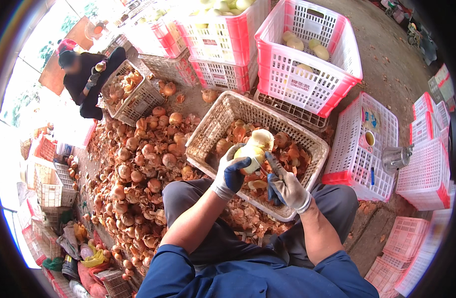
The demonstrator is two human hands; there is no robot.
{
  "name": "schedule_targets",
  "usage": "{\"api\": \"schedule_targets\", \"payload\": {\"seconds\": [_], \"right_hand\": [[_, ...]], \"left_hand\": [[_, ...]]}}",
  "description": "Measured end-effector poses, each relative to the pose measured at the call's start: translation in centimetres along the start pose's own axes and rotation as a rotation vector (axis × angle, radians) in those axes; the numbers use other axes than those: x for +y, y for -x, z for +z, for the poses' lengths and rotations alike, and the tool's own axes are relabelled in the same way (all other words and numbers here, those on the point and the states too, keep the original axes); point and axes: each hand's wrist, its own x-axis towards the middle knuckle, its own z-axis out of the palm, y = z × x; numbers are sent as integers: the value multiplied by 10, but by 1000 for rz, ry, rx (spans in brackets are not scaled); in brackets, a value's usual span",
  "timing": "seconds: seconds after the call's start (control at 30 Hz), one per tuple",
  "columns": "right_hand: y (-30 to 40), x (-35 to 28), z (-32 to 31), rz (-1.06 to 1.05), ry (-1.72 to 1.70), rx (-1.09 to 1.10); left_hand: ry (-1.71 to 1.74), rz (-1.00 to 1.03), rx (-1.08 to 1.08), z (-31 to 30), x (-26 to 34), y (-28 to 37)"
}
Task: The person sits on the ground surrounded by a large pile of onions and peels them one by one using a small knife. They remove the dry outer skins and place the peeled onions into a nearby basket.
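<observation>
My left hand [229, 171], in a grey and blue work glove, grips a partly peeled onion [251, 158] over a dirty plastic crate. A pale layer of peel [261, 139] stands out from the onion's upper side. My right hand [287, 182], gloved the same way, is closed around a small tool, mostly hidden by the fingers; a thin metal part [262, 169] shows against the onion's right side. Beneath both hands the dirty crate [209, 130] holds brown onion skins and some onions.
A large heap of unpeeled onions [138, 175] lies left of my knees. Ahead stands a white and red crate [309, 78] with peeled onions. A crate at right [365, 164] bears a cup [367, 140] and a metal jug [396, 158]. A co-worker [86, 74] sits at upper left.
</observation>
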Motion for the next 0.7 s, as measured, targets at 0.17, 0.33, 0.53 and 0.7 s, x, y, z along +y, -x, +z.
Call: {"api": "schedule_targets", "payload": {"seconds": [0.17,0.33,0.53,0.7], "right_hand": [[-3,2,-1,-51,185,62],[-6,6,-2,-140,229,127],[-11,-10,0,-242,282,183],[-8,-3,-5,-120,246,220]], "left_hand": [[-90,-123,-19,6,4,5],[-229,-82,-4,7,-4,8],[-271,-42,25,11,-1,8],[-439,31,48,14,1,8]]}}
